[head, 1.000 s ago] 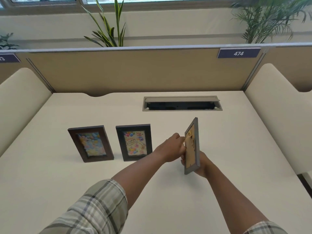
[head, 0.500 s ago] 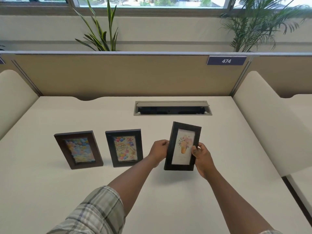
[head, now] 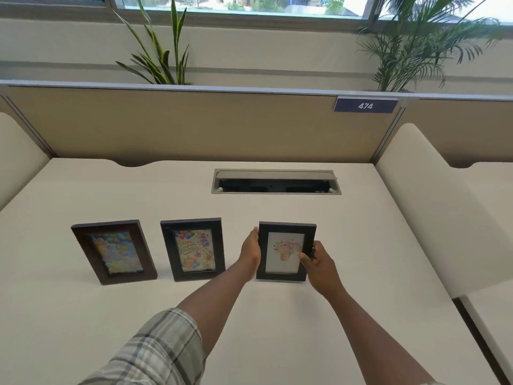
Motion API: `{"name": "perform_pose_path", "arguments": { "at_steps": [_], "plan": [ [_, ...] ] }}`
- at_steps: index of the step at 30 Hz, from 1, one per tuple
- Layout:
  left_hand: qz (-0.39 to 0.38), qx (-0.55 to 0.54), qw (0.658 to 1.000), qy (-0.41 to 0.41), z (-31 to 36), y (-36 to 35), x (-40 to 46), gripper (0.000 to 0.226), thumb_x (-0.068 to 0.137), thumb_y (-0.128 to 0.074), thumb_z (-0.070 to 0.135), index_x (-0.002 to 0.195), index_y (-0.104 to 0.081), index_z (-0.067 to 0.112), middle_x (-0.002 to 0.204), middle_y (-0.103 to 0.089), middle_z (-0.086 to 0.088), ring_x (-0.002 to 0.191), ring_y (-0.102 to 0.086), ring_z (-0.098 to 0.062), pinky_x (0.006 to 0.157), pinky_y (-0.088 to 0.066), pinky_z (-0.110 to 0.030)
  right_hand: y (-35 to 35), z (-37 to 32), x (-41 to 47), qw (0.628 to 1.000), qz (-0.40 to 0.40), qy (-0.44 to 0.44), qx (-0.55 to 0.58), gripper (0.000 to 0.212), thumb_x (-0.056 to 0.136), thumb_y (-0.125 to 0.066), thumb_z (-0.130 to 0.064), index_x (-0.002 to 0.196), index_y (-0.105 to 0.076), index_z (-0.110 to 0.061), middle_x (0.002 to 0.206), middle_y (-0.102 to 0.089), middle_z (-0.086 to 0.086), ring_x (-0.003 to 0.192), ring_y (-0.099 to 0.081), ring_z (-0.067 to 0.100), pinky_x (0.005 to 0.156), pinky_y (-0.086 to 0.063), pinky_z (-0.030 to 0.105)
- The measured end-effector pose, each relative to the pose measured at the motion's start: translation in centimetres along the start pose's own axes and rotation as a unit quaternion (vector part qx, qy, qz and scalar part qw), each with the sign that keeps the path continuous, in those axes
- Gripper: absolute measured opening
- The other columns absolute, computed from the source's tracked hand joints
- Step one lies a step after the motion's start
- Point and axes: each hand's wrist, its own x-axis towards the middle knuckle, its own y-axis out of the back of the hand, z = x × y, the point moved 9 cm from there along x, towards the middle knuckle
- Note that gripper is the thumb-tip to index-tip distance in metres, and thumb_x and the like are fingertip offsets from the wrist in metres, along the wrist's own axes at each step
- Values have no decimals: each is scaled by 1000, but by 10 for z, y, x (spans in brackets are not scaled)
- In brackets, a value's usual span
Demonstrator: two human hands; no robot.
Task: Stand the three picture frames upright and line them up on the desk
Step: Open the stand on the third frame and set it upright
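Three picture frames stand in a row on the cream desk (head: 277,329). At the left is a brown frame (head: 114,252) with a pastel picture. In the middle a black frame (head: 193,248) shows a birthday card with balloons. On the right a black frame (head: 285,251) with a pale flower picture stands upright, facing me. My left hand (head: 251,250) grips its left edge. On its right edge rests my right hand (head: 319,263), fingers over the front. Its base is at the desk surface, roughly level with the other two.
An open grey cable tray (head: 276,182) is set into the desk behind the frames. A tan partition (head: 194,123) with a "474" label (head: 365,105) closes the back. Cream side panels (head: 433,207) flank the desk. Plants stand behind the partition.
The right frame turned from edge-on to face me, then came down from a tilted hold to stand upright in line with the others. Both hands stayed on it.
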Motion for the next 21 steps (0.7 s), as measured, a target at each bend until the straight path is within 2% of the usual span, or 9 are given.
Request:
{"name": "perform_pose_path", "arguments": {
  "at_steps": [4,6,8,9,11,12,15,18,21],
  "plan": [
    [-2,32,999,16,-4,-1,-1,52,102,-24,44,108,-65,13,97,-73,-7,83,-67,-19,59,-48,-28,1,7,-4,999,-4,1,-45,28,96,-56,-32,120,-51,-18,117,-65,1,106,-62,20,83,-56,36],
    [5,70,997,24,-6,-3,-3,51,102,-23,42,107,-63,11,104,-70,-12,88,-65,-22,68,-49,-31,4,13,-9,999,19,-14,-37,30,93,-61,-32,117,-50,-19,115,-63,0,106,-61,19,84,-55,38],
    [58,125,990,36,-4,9,-11,53,102,-21,40,112,-60,6,116,-65,-17,103,-61,-28,87,-48,-38,11,10,-21,994,96,-12,-54,35,88,-67,-34,112,-48,-19,110,-58,-1,102,-57,18,84,-52,37],
    [92,155,983,42,-3,17,-16,52,101,-22,38,115,-59,3,119,-63,-19,109,-59,-31,93,-45,-39,17,7,-30,985,151,-7,-87,35,87,-66,-38,109,-48,-18,106,-56,0,98,-56,19,82,-51,37],
    [127,237,963,29,0,31,-27,45,101,-27,28,113,-60,0,117,-63,-20,105,-60,-33,86,-45,-38,20,1,-52,958,240,3,-156,28,88,-63,-37,99,-47,-17,96,-55,1,89,-56,24,76,-52,41],
    [128,282,951,17,1,33,-33,40,100,-30,22,109,-61,-1,112,-64,-20,98,-62,-32,81,-46,-37,17,-2,-61,949,258,14,-178,22,88,-62,-33,93,-47,-18,90,-55,1,83,-55,24,73,-52,42],
    [144,361,921,-24,-2,54,-55,30,93,-40,13,103,-64,-2,103,-66,-17,95,-65,-33,70,-47,-32,-26,-14,-75,955,203,64,-208,17,87,-62,-18,81,-46,-20,78,-52,-1,71,-52,21,63,-50,42],
    [214,359,906,-61,-3,100,-79,23,89,-42,13,95,-63,6,97,-68,-12,87,-63,-28,63,-44,-29,-90,-42,-83,958,110,144,-223,23,85,-65,-14,77,-45,-22,72,-50,-4,66,-47,15,57,-45,33],
    [267,336,900,-72,3,157,-96,16,87,-46,14,91,-60,10,92,-66,-9,82,-61,-27,64,-46,-30,-154,-75,-88,954,32,195,-228,22,86,-64,-17,78,-45,-24,73,-49,-7,65,-46,12,57,-40,25]
  ]
}}
